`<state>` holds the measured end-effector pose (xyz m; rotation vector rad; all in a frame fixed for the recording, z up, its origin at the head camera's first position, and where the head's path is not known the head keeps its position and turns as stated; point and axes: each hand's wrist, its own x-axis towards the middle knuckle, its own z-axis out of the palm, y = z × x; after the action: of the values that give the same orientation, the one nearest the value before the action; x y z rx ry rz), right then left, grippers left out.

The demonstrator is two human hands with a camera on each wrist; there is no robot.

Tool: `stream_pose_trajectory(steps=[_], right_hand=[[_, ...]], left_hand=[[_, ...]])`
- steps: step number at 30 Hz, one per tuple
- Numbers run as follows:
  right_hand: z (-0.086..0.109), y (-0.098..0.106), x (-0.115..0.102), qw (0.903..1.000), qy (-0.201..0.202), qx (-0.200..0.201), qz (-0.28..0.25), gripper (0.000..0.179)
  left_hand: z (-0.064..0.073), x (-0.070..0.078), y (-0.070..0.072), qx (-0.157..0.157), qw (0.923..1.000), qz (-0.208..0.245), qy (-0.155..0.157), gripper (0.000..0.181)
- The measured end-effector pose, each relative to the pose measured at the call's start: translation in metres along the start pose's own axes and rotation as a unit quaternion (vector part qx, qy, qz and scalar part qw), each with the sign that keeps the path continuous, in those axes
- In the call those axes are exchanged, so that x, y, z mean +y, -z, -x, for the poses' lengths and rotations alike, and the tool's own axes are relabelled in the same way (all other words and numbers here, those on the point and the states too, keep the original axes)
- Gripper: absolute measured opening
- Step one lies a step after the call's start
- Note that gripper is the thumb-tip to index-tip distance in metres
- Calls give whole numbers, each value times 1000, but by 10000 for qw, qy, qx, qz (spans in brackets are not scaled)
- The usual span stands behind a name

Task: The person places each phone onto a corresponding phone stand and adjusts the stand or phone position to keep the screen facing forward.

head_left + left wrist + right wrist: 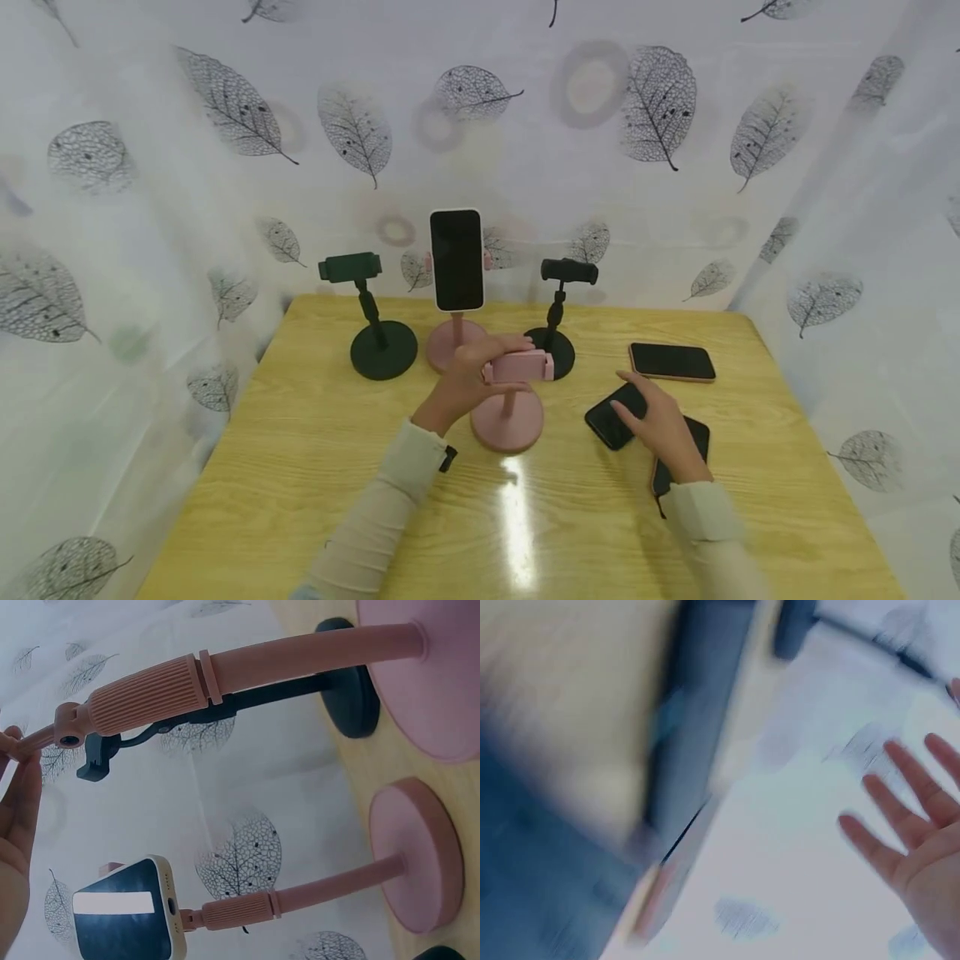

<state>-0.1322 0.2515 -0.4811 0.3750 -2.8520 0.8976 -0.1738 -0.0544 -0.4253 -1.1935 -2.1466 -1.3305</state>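
Front pink stand (509, 406) in L hand (467, 377) grip, R hand (662, 423) loose nr blk phone (611, 419)

The head view is evenly bright. On the table (315, 483), a white streak of glare lies just in front of the front pink stand (507, 425), with faint shadows to that stand's right. The phone (124, 934) behind it carries a hard white reflection in the fairly crisp left wrist view. The right wrist view is badly smeared; its dark slab (697, 697) is perhaps a phone.
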Motion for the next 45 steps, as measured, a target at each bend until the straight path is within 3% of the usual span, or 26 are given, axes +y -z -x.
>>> stream_pose_trajectory(steps=[3, 6, 9, 14, 18, 24, 28, 33, 38, 45], right_hand=[[-20, -18, -34, 9959, 383, -284, -774, 50], [-35, -41, -61, 9812, 728, -783, -1606, 50], [-44, -57, -79, 9693, 953, -857, -2098, 47], [-49, -65, -91, 9773, 980, -344, -1847, 34], [-53, -65, -94, 9834, 955, -421, -1482, 31], [-54, -64, -95, 9816, 910, -698, -1527, 34], [-53, -63, -94, 9823, 1014, -588, -1463, 31], [-54, -63, -92, 9806, 1166, -508, -1494, 27], [-53, -63, -90, 9767, 1165, -579, -1709, 33], [-53, -62, -90, 9737, 957, -827, -1897, 36]], left_hand=[[-2, 1, 1, -22, 9997, -252, -38, 51], [-4, 3, 1, -14, 9986, -526, -63, 50], [-5, 7, 0, -18, 9979, -648, -28, 50], [-6, 11, 1, -92, 9973, -725, 13, 51], [-12, 11, 7, -222, 9964, -817, 74, 50], [-15, 8, 12, -492, 9947, -828, 347, 50], [-12, 5, 8, -479, 9964, -485, 501, 50], [-12, 6, 7, -453, 9983, -196, 305, 49], [-16, 9, 10, -693, 9975, -141, -18, 49], [-21, 11, 14, -910, 9944, -487, 245, 50]])
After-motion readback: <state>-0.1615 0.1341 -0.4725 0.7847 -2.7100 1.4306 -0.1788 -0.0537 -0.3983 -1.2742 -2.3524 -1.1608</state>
